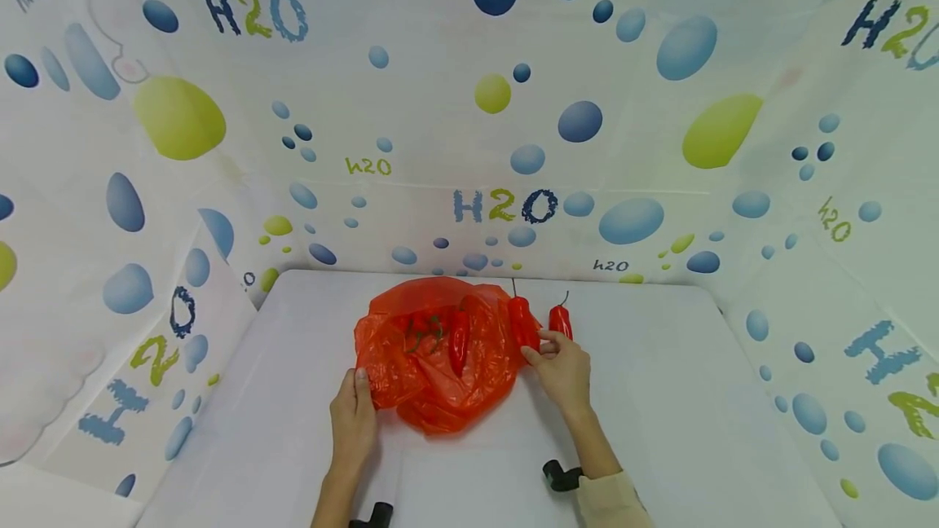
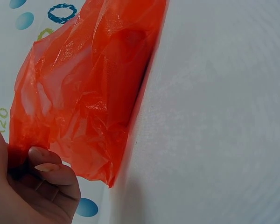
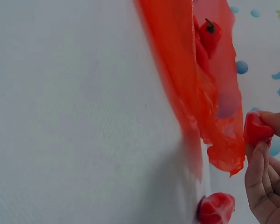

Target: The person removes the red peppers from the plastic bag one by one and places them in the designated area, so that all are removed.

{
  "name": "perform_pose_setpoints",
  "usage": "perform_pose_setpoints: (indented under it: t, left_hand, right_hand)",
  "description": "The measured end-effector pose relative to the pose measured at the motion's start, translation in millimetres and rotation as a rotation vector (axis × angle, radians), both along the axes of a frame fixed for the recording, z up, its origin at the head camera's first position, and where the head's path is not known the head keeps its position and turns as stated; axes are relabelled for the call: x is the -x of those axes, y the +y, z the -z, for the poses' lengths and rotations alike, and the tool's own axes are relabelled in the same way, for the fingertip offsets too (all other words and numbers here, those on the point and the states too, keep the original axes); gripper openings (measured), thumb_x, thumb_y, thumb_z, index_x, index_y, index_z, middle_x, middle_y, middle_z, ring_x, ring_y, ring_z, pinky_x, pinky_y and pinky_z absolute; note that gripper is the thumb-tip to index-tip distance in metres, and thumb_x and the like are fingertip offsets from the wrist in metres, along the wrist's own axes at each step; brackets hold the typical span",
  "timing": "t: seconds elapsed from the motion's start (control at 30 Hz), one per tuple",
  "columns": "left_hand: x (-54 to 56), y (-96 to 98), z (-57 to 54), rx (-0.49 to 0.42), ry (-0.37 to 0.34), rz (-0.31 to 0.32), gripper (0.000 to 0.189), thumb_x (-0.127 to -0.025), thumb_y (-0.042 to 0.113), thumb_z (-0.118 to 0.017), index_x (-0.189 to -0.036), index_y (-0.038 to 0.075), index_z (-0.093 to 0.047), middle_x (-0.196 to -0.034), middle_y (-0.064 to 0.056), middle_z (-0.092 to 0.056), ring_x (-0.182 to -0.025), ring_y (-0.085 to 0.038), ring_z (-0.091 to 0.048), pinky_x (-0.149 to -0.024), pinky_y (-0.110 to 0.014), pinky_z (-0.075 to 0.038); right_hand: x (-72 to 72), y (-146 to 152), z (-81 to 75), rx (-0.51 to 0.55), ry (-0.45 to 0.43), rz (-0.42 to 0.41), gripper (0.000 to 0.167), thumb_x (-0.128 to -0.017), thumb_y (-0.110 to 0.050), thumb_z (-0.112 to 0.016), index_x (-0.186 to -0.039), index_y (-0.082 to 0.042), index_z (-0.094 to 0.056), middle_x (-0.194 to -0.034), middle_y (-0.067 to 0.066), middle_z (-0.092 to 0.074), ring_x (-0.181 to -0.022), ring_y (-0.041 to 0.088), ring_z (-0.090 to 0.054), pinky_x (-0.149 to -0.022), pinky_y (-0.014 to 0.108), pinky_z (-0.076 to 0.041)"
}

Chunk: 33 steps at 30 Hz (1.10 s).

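A thin red plastic bag lies with its mouth spread, several red chili peppers with green stems inside it. My left hand pinches the bag's left edge between thumb and curled fingers, plain in the left wrist view at the bag's rim. Over the bag's right edge, my right hand holds one red chili pepper by its lower end, stem pointing up. The right wrist view shows thumb and fingertips on the held pepper. Another chili pepper lies on the table just right of the bag, partly behind my right hand.
The white table runs back to a wall sheet printed with blue and green drops and H2O lettering. Similar sheets rise on both sides. Dark wrist mounts show at both forearms.
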<state>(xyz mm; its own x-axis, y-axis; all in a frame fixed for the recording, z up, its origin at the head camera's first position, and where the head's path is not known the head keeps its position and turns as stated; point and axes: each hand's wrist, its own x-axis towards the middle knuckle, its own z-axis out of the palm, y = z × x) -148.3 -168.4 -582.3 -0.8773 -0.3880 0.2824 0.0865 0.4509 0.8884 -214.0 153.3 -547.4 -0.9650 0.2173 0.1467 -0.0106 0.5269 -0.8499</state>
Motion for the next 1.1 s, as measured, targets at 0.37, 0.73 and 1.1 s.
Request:
perform_pose_setpoints:
  t: [0.37,0.73,1.1]
  left_hand:
    - [-1.3,-0.5,0.1,-0.004,-0.024,0.006,0.032,-0.115,0.025,-0.041,-0.102,0.002,-0.060,-0.074,-0.003,-0.051,-0.072,-0.018,-0.049,-0.065,-0.027,-0.040]
    - [-1.4,-0.1,-0.4,-0.013,-0.012,0.006,0.032,-0.114,0.025,-0.041,-0.100,0.002,-0.059,-0.072,-0.002,-0.049,-0.069,-0.015,-0.047,-0.063,-0.027,-0.040]
    - [-0.4,0.0,-0.7,-0.006,0.000,0.001,0.032,-0.114,0.024,-0.041,-0.099,0.002,-0.059,-0.071,-0.001,-0.049,-0.067,-0.015,-0.046,-0.061,-0.027,-0.039]
  right_hand:
    - [2.3,10.4,7.4,-0.037,-0.030,0.049,0.043,-0.088,-0.024,-0.085,-0.121,0.001,-0.073,-0.086,0.009,-0.074,-0.074,0.022,-0.070,-0.064,0.033,-0.059]
    - [6.2,19.3,19.1,-0.066,-0.033,0.102,0.040,-0.088,-0.025,-0.086,-0.116,0.002,-0.074,-0.085,0.012,-0.075,-0.076,0.027,-0.071,-0.067,0.038,-0.060]
    - [8.3,25.0,22.8,-0.058,-0.076,0.132,0.040,-0.088,-0.026,-0.085,-0.116,0.002,-0.074,-0.085,0.011,-0.075,-0.079,0.027,-0.071,-0.069,0.039,-0.059]
